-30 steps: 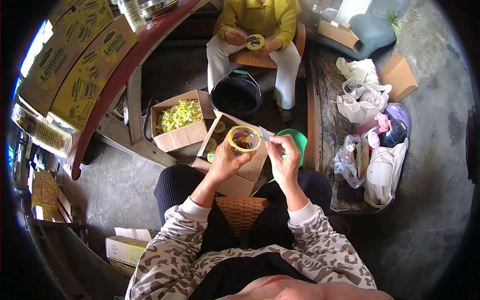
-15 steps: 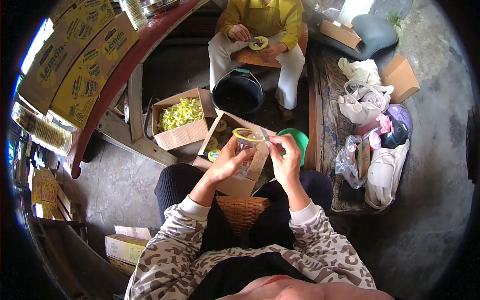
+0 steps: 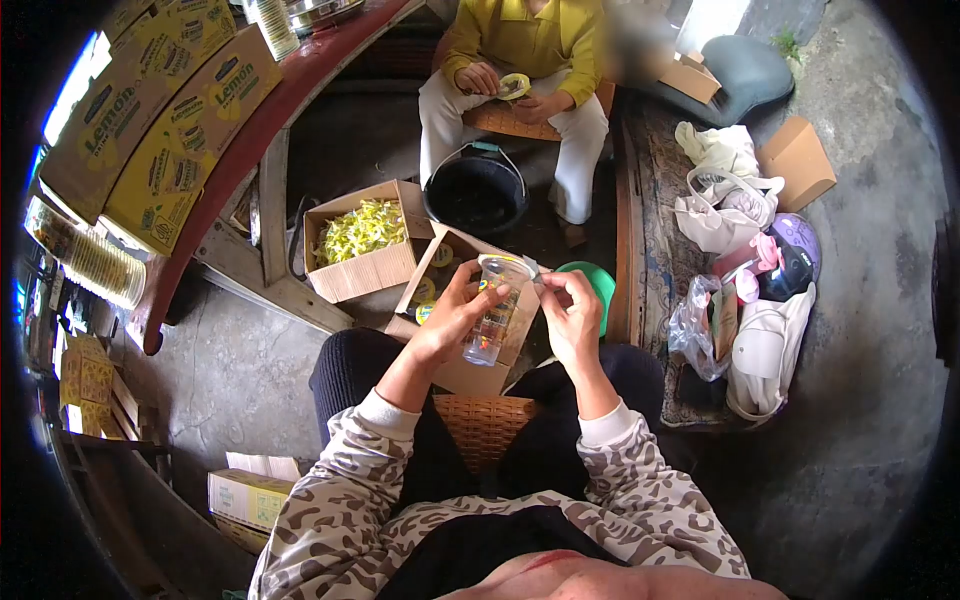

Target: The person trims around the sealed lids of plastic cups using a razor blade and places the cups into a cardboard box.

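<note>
My left hand (image 3: 458, 318) is wrapped round a clear plastic cup (image 3: 491, 338) with print on its side and a yellow rim. The cup tilts, its rim end up towards my right hand and its base lower down. My right hand (image 3: 568, 305) is closed in a pinch at the right of the rim. A small greyish piece shows at its fingertips, too small to name. Just beneath the cup is an open cardboard box (image 3: 457, 375) with several yellow-lidded cups (image 3: 425, 312) inside.
A box (image 3: 362, 273) of yellow wrappers stands at front left, beside a black bucket (image 3: 475, 193). A green basin (image 3: 592, 285) is right of my hands. Opposite sits a person (image 3: 520, 60) holding a yellow-rimmed cup. Bags (image 3: 735, 205) lie on the right-hand bench; lemon drink boxes (image 3: 190, 140) stand left.
The cup has turned in my left hand, so more of its side and base shows and its rim tips away from view. My right hand stays pinched by the rim.
</note>
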Available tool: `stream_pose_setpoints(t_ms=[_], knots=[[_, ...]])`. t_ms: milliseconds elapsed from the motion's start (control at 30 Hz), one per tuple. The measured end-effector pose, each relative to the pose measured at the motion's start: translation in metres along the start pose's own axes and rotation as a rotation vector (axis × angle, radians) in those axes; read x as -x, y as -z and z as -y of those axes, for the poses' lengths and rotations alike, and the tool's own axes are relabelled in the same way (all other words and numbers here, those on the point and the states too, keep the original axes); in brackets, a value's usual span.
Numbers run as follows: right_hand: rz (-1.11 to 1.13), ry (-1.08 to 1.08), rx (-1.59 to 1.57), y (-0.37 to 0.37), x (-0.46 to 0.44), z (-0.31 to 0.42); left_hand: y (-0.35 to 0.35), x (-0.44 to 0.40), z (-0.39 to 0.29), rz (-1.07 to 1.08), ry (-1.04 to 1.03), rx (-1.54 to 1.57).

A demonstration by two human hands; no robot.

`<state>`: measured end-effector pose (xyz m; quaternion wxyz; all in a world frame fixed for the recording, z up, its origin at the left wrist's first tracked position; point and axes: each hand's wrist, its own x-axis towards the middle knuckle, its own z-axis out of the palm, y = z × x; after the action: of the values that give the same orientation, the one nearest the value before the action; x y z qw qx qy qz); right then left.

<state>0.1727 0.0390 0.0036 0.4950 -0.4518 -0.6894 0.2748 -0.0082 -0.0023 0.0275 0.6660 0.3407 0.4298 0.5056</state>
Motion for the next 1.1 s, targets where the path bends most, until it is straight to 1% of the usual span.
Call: stream_pose_setpoints(t_ms=[100, 167, 200, 267, 300, 367, 467, 500, 533, 600, 633, 667, 733, 767, 800, 867, 900, 933, 1000, 1033, 1067, 1100], knots=[[-0.026, 0.022, -0.042, 0.0, 0.0, -0.001, -0.001, -0.001, 0.003, -0.059, -0.031, -0.038], [-0.018, 0.035, -0.074, -0.002, 0.0, -0.003, 0.013, -0.011, 0.017, -0.067, -0.092, -0.211], [-0.016, 0.037, -0.074, -0.003, 0.0, -0.002, 0.014, -0.013, 0.021, -0.069, -0.094, -0.209], [-0.019, 0.053, -0.07, -0.004, 0.001, 0.001, 0.015, -0.015, 0.025, -0.116, -0.217, -0.184], [-0.012, 0.061, -0.07, -0.006, 0.0, 0.001, 0.014, -0.012, 0.02, -0.122, -0.225, -0.179], [-0.025, 0.055, -0.088, -0.01, -0.001, -0.003, 0.011, -0.004, 0.006, -0.117, -0.096, -0.145], [-0.007, 0.048, -0.084, -0.018, -0.003, -0.008, 0.022, -0.012, 0.017, -0.113, -0.152, -0.173], [0.004, 0.048, -0.074, -0.02, -0.004, -0.007, 0.022, -0.015, 0.019, -0.172, -0.161, -0.154], [0.018, 0.061, -0.07, -0.023, -0.004, -0.007, 0.026, -0.018, 0.022, -0.181, -0.172, -0.142], [0.08, 0.017, -0.026, -0.029, -0.004, -0.012, 0.034, -0.023, 0.022, -0.355, -0.413, -0.737], [0.118, -0.021, -0.024, -0.032, -0.004, -0.015, 0.033, -0.021, 0.019, -0.405, -0.408, -0.718], [0.133, -0.009, -0.02, -0.033, -0.005, -0.018, 0.034, -0.02, 0.019, -0.42, -0.413, -0.705], [0.182, 0.04, 0.039, -0.034, -0.009, -0.022, 0.039, -0.023, 0.023, -0.487, -0.5, -0.89], [0.204, 0.003, 0.009, -0.034, -0.012, -0.023, 0.04, -0.026, 0.027, -0.553, -0.616, -0.866], [0.214, 0.015, 0.016, -0.035, -0.018, -0.03, 0.041, -0.025, 0.025, -0.565, -0.622, -0.855], [0.179, -0.005, -0.018, -0.037, -0.032, -0.044, 0.04, -0.02, 0.017, -0.483, -0.511, -0.696], [0.163, 0.061, 0.005, -0.035, -0.041, -0.037, 0.035, -0.014, 0.007, -0.471, -0.443, -0.655], [0.168, 0.01, -0.019, -0.036, -0.049, -0.036, 0.033, -0.011, 0.002, -0.474, -0.449, -0.643], [0.141, 0.124, 0.023, -0.037, -0.064, -0.021, 0.03, -0.008, -0.003, -0.478, -0.424, -0.519], [0.136, 0.186, 0.029, -0.038, -0.071, -0.011, 0.03, -0.007, -0.006, -0.499, -0.408, -0.521], [0.137, 0.187, 0.03, -0.038, -0.078, -0.002, 0.031, -0.007, -0.009, -0.499, -0.409, -0.519], [0.21, 0.229, 0.024, -0.038, -0.084, 0.005, 0.032, -0.005, -0.011, -0.518, -0.418, -0.526]])
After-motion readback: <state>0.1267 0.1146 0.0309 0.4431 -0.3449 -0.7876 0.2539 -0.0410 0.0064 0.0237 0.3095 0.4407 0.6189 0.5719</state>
